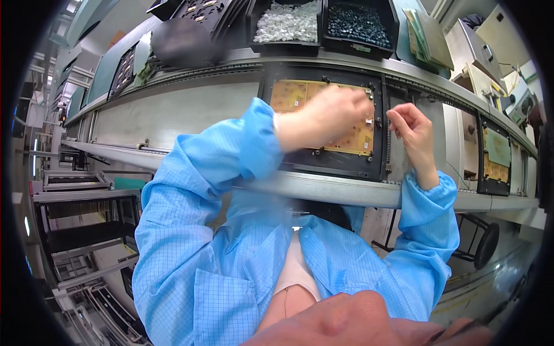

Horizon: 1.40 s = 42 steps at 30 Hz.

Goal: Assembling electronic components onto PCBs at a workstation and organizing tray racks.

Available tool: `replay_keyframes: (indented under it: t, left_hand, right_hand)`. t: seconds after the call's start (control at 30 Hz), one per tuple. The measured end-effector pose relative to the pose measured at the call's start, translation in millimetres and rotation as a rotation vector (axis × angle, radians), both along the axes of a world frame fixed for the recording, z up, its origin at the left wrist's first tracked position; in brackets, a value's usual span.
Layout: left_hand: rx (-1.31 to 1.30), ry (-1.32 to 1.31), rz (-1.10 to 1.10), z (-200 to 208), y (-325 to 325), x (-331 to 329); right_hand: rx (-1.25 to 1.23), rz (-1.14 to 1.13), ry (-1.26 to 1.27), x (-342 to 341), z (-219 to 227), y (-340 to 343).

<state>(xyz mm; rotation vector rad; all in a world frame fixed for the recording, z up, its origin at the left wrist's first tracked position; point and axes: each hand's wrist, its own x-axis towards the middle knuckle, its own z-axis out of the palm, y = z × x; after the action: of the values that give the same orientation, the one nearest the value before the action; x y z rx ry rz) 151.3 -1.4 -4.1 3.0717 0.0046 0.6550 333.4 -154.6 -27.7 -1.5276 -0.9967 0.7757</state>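
A yellow circuit board (285, 92) lies in a black frame (382, 151) on the conveyor in front of me. My left hand (337, 112) reaches across the board, its fingers curled in over the right part and slightly blurred. Whatever those fingers may hold is hidden. Just right of the frame, my right hand (414, 130) is raised with thumb and forefinger pinched together. Anything between these fingertips is too small to make out. A small white part (369, 121) shows at the board's right edge, between the two hands.
Behind the board stand a black bin (285, 48) of white parts and another black bin (360, 51) of dark parts. Farther right sits a second framed board (497, 170) with a green sheet on it. A metal rack (86, 196) stands at the left.
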Motion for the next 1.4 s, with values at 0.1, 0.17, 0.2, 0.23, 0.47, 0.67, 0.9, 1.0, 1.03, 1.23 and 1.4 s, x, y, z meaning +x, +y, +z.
replay_keyframes:
  t: [0.1,0.17,0.2,0.23,0.47,0.67,0.9,1.0,1.03,1.23,1.4]
  left_hand:
    - [-0.002,-0.235,0.233,15,69,1]
    - [0.160,-0.172,0.478,20,118,-3]
    - [0.102,-0.080,0.544,20,137,-4]
    - [0.044,0.018,0.605,17,151,-4]
    - [0.070,-0.041,0.466,11,175,1]
    - [-0.262,-0.310,0.376,29,142,-7]
    - [-0.620,-0.287,0.298,42,104,-35]
    - [-0.588,-0.245,0.241,34,95,-48]
    - [-0.624,-0.236,0.199,33,90,-52]
    - [-0.787,-0.202,0.188,27,80,-57]
    - [-0.852,-0.197,0.197,24,78,-57]
  right_hand:
    - [-0.042,-0.001,0.087,5,2,-11]
    - [-0.091,0.025,0.193,4,2,-15]
    - [-0.104,0.071,0.225,5,3,-17]
    - [-0.120,0.056,0.219,3,5,-19]
    - [-0.173,0.088,0.262,-6,22,-25]
    - [-0.237,0.101,0.123,-11,34,-24]
    - [-0.267,0.034,-0.131,-16,40,-25]
    - [-0.202,0.038,-0.523,-22,45,-22]
    - [-0.180,0.046,-0.596,-23,45,-21]
    - [-0.183,0.047,-0.695,-17,41,-20]
    - [-0.160,0.055,-0.677,-13,38,-22]
